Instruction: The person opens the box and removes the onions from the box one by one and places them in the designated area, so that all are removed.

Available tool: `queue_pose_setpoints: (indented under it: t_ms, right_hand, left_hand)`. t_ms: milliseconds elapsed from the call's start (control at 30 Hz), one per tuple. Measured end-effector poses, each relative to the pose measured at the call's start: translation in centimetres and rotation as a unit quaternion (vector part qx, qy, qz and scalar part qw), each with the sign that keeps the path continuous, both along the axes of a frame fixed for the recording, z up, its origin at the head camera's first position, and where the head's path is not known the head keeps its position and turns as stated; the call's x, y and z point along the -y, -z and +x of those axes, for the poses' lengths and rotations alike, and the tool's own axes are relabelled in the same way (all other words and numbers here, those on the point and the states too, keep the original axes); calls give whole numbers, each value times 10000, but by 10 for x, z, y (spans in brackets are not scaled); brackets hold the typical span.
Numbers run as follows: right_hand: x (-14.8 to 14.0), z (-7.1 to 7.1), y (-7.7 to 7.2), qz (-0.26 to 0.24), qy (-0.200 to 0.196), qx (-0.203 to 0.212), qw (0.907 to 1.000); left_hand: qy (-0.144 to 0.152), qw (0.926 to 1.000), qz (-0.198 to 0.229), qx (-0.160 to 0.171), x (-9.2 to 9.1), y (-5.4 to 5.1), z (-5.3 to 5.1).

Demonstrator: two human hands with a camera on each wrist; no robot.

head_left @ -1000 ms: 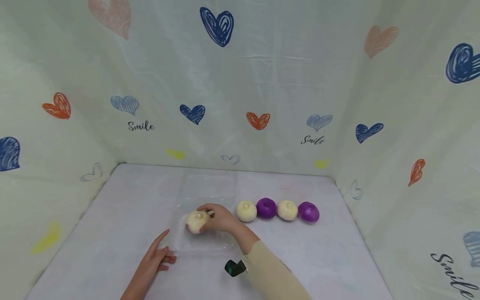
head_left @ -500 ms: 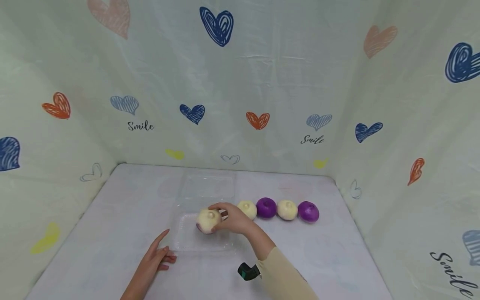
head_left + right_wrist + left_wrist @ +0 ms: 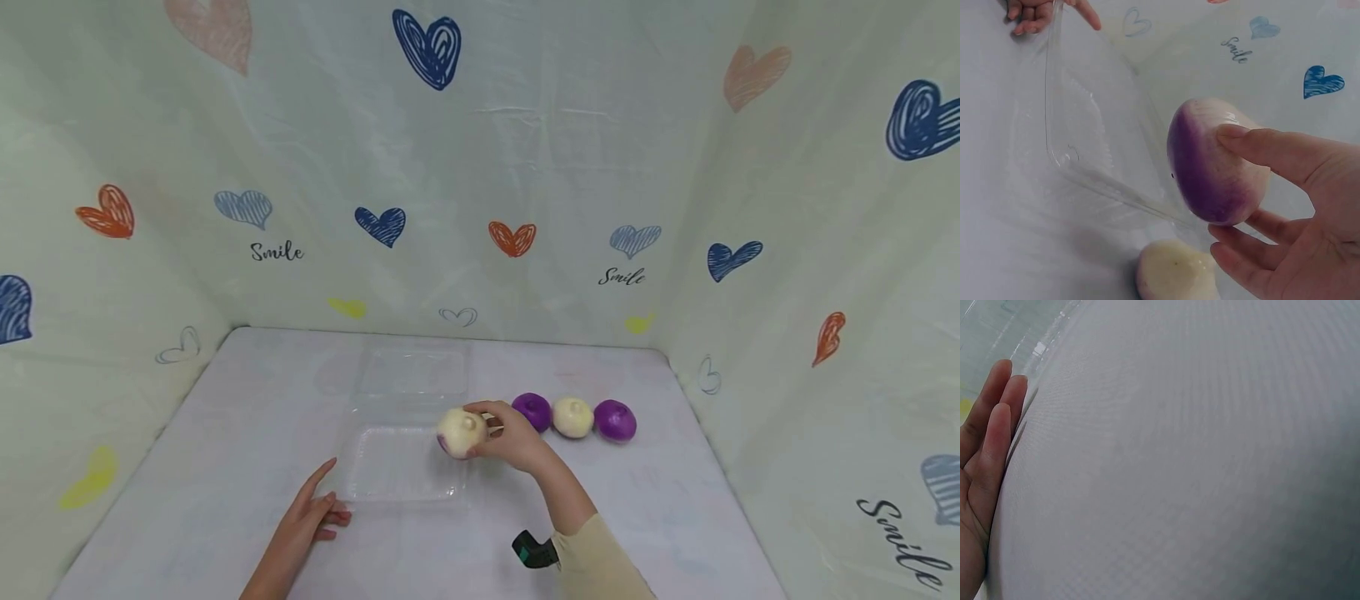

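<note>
My right hand (image 3: 512,437) grips a white-and-purple turnip (image 3: 459,434) between thumb and fingers, above the right edge of a clear plastic clamshell container (image 3: 405,502). In the right wrist view, the thumb lies on the white side of this turnip (image 3: 1200,165). Another turnip (image 3: 1175,273) sits on the table below it; in the head view the right hand hides that one. My left hand (image 3: 303,512) rests on the table at the container's left side, index finger extended by the rim; whether it touches the rim cannot be told. The left wrist view shows its fingers (image 3: 999,428) loosely straight.
To the right of my right hand stand a purple turnip (image 3: 532,412), a white turnip (image 3: 573,417) and another purple turnip (image 3: 615,421) in a row. The container's lid (image 3: 412,371) lies folded back. A heart-printed curtain (image 3: 450,167) surrounds the white table (image 3: 637,500).
My right hand has carried the turnip rightward from over the container's middle to its right edge, now covering the leftmost turnip of the row. The left hand has stayed in place.
</note>
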State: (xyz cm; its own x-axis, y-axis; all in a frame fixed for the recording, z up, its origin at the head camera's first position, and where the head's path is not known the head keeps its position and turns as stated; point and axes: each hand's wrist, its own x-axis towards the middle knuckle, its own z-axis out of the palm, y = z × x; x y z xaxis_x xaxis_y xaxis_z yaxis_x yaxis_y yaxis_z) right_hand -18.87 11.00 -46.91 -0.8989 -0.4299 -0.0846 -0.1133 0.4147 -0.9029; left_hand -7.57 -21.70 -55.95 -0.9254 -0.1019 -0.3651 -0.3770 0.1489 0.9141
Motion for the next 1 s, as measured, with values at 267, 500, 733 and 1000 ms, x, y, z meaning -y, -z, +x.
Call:
queue_pose_setpoints:
  t_ms: [267,500,733,1000]
  right_hand:
    - [-30,2,0,-459,442,-111,9979]
    - [-56,6,-1,-630,902,-156,9938]
    - [-82,8,2,-577,1533,-167,9863]
    - [-106,9,1,-393,1715,-280,9840]
  left_hand:
    - [-61,9999,85,33,0,-2,1]
    - [-76,9999,62,59,-1,-4,0]
    - [-79,9999,120,2,-2,-4,1]
    - [-91,9998,195,-47,-1,-3,2]
